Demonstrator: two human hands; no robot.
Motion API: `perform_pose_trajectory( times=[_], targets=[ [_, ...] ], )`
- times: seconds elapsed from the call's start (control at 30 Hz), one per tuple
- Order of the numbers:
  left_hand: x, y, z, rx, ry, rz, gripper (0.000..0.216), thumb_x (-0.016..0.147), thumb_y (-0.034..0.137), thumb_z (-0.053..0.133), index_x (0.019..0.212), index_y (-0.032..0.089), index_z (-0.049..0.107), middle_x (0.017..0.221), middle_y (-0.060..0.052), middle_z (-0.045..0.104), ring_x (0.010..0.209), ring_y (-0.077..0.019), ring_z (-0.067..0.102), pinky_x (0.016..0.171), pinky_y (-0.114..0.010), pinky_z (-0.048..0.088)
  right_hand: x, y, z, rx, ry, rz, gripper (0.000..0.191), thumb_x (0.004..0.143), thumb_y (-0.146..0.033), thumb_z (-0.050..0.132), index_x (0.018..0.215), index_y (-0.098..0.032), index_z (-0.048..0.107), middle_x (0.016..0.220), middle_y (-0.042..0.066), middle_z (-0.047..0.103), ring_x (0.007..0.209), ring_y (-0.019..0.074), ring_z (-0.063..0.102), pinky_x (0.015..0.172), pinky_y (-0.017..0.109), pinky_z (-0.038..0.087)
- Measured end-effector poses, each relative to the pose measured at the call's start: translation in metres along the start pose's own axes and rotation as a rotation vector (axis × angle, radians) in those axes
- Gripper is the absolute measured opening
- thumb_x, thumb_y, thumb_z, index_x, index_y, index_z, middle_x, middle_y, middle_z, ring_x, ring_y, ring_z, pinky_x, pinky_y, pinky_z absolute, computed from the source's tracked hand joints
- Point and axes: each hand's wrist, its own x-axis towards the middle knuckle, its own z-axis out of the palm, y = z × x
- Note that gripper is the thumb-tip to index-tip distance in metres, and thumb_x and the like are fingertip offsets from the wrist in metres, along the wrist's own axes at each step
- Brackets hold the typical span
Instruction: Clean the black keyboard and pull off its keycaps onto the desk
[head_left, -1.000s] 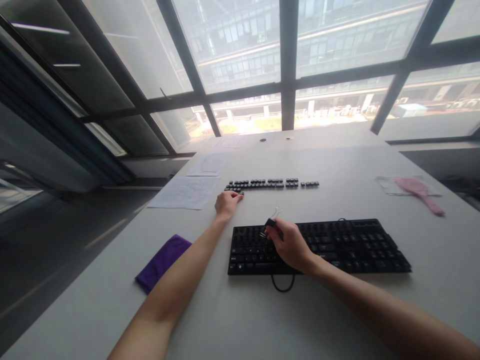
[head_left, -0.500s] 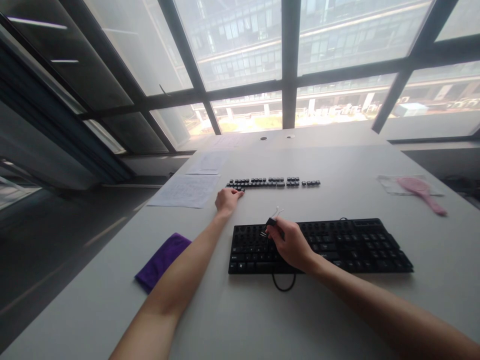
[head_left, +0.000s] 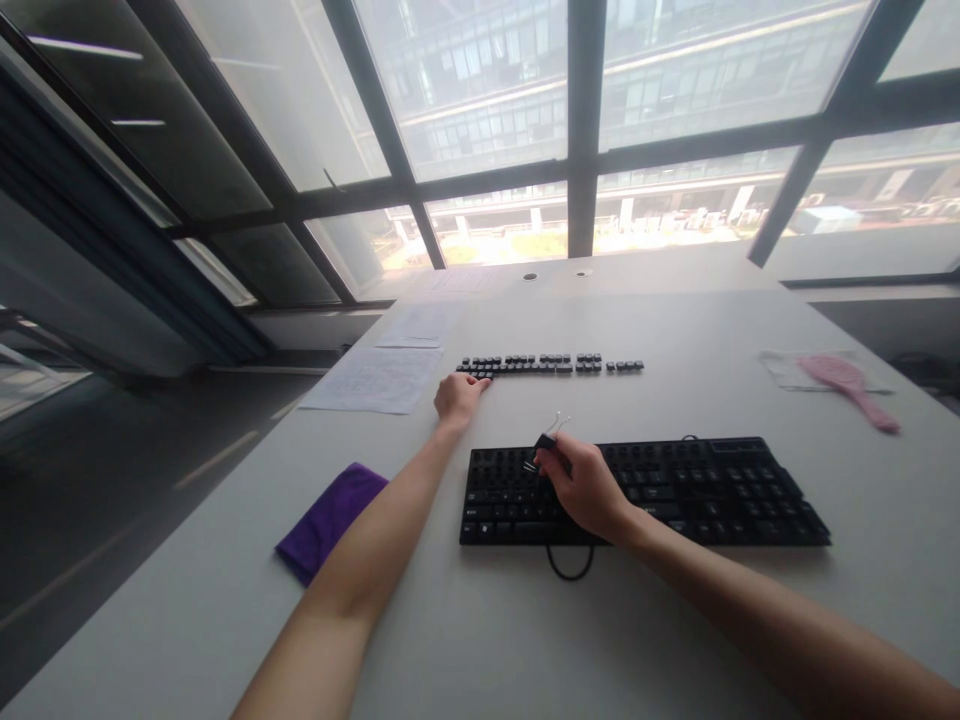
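Observation:
My left hand (head_left: 457, 400) reaches to the near left end of the rows of loose black keycaps (head_left: 540, 367). Its thumb and fingers are closed at a keycap (head_left: 488, 378) there, though the fingers partly cover it. Over the left half of the black keyboard (head_left: 712, 492), my right hand (head_left: 589, 488) grips a keycap puller (head_left: 545, 441) with a black body and thin wire ends. The wires point down at the upper left key rows, where caps appear to be off. Whether they touch the keyboard cannot be made out.
A folded purple cloth (head_left: 330, 517) lies left of the keyboard, beside my left forearm. Printed sheets (head_left: 367, 380) are at the table's left edge. To the right, a pink hairbrush (head_left: 847, 385) rests on a clear bag (head_left: 780, 370). A black cable loop (head_left: 570, 577) sticks out below the keyboard.
The whole view has shifted very slightly. Both hands keep nearly the same place and hold.

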Motion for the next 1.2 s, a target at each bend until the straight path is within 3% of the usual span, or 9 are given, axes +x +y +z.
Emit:
perform_pose_trajectory(
  times=[0.37,0.6,0.73,0.97,1.07,1.2],
  targets=[
    [-0.007,0.005,-0.005,-0.002,-0.014,0.002,0.029,0.079,0.053,0.071,0.083,0.025,0.077,0.09,-0.009,0.077,0.088,-0.0245,0.069,0.072,-0.029,0.047,0.002,0.001,0.0,-0.001,0.067,-0.03,0.02,0.096,-0.026,0.052,0.078,-0.019,0.056,0.073,0.003,0.061,0.069,0.0175,0.055,0.066,0.029,0.041],
    [-0.024,0.011,-0.023,-0.031,-0.066,0.065,0.026,0.079,0.051,0.072,0.079,0.025,0.076,0.088,-0.006,0.077,0.085,-0.0219,0.069,0.072,-0.028,0.047,0.003,0.001,-0.002,0.052,0.112,-0.059,0.019,0.096,-0.024,0.051,0.079,-0.019,0.056,0.076,0.003,0.06,0.071,0.0176,0.053,0.069,0.029,0.042],
    [-0.051,0.019,-0.041,-0.048,-0.107,0.172,0.025,0.078,0.047,0.074,0.073,0.022,0.074,0.081,-0.004,0.076,0.078,-0.0191,0.067,0.069,-0.027,0.045,0.004,0.001,-0.002,0.025,0.086,-0.036,0.018,0.094,-0.02,0.051,0.077,-0.02,0.053,0.075,0.002,0.057,0.071,0.0172,0.049,0.067,0.029,0.039],
    [-0.134,0.026,-0.068,-0.083,-0.271,0.443,0.029,0.083,0.047,0.066,0.072,0.02,0.071,0.073,-0.003,0.072,0.069,-0.0164,0.064,0.064,-0.026,0.041,0.003,-0.001,-0.01,0.014,-0.02,-0.074,0.022,0.092,-0.014,0.049,0.071,-0.02,0.047,0.075,0.001,0.052,0.069,0.016,0.047,0.065,0.029,0.038],
    [-0.158,0.023,-0.071,-0.116,-0.34,0.507,0.024,0.087,0.042,0.06,0.077,0.023,0.07,0.076,-0.001,0.072,0.07,-0.0166,0.064,0.063,-0.026,0.042,0.002,0.0,-0.011,0.033,-0.041,-0.085,0.021,0.092,-0.014,0.048,0.073,-0.02,0.05,0.08,0.002,0.054,0.071,0.0162,0.049,0.067,0.029,0.041],
    [-0.174,0.02,-0.065,-0.147,-0.331,0.599,0.017,0.088,0.022,0.053,0.091,0.026,0.069,0.087,-0.002,0.073,0.081,-0.0185,0.066,0.071,-0.028,0.046,0.0,0.003,-0.009,0.032,-0.063,-0.089,0.019,0.093,-0.014,0.048,0.076,-0.02,0.052,0.085,0.003,0.054,0.075,0.0161,0.051,0.07,0.029,0.042]
  ],
)
